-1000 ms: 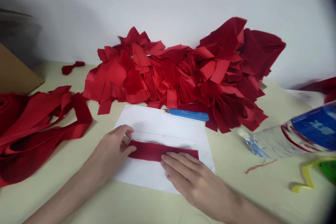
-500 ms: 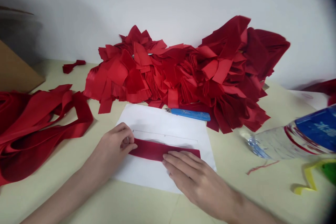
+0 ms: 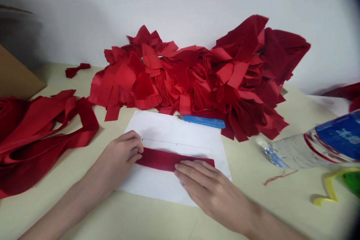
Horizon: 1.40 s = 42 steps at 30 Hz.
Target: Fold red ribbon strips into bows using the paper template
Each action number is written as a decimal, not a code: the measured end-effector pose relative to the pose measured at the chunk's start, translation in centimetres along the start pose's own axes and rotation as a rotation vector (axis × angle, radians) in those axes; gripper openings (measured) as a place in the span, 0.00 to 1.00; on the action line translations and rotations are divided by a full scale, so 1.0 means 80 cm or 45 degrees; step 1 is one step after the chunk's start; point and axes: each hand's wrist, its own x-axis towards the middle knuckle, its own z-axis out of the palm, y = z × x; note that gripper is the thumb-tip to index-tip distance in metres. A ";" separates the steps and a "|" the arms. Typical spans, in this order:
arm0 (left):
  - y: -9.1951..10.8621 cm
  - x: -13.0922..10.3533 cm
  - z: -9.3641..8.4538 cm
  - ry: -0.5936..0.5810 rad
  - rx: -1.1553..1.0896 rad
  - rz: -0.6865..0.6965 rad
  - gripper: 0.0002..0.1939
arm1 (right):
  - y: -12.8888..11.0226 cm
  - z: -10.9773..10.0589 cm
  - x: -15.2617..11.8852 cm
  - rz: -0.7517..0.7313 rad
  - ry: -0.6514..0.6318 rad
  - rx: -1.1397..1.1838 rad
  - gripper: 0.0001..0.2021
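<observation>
1. Best bet imo was getting the red strip [image 3: 159, 159] dead flat, top edge parallel to the drawn line [image 3: 176, 144] on the white paper [image 3: 152, 187].
2. Left hand [image 3: 119, 161] curled narrow at its left end; couldn't tell if pinching.
3. Right hand [image 3: 215, 191] lay flat over its right half.

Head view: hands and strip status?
Left hand at left end of red strip. Right hand resting on right part. Paper beneath; blue cutter at far edge.
</observation>
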 end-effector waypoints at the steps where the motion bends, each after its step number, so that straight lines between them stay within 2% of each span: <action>1: 0.001 0.000 0.000 -0.003 -0.006 0.029 0.06 | 0.001 0.000 0.000 0.002 0.003 0.008 0.17; 4: 0.003 0.000 0.001 -0.064 -0.016 0.140 0.11 | 0.001 -0.001 0.001 0.015 0.014 0.017 0.16; 7: 0.008 -0.004 0.006 -0.144 0.051 0.372 0.22 | -0.001 -0.001 0.002 0.026 0.023 0.018 0.15; 10: 0.015 -0.011 0.014 -0.174 0.256 0.609 0.28 | -0.002 -0.001 0.002 0.022 0.033 0.008 0.14; 12: 0.020 -0.016 0.020 -0.154 0.420 0.667 0.28 | -0.002 -0.002 0.003 0.011 0.042 -0.004 0.14; 19: 0.027 -0.024 0.026 -0.186 0.721 0.715 0.31 | 0.001 -0.003 0.001 0.025 0.032 0.009 0.14; 25: 0.029 -0.024 0.025 -0.233 0.794 0.720 0.34 | 0.003 -0.009 0.002 0.018 0.007 0.024 0.15; 30: 0.027 -0.025 0.028 -0.220 0.803 0.733 0.35 | 0.005 -0.021 0.008 0.091 0.174 0.067 0.11; 33: 0.023 -0.026 0.032 -0.172 0.824 0.749 0.32 | 0.005 -0.023 0.015 0.169 0.246 0.120 0.08; 42: 0.016 -0.024 0.035 -0.053 0.691 0.750 0.16 | 0.002 -0.005 0.029 0.157 0.141 0.062 0.08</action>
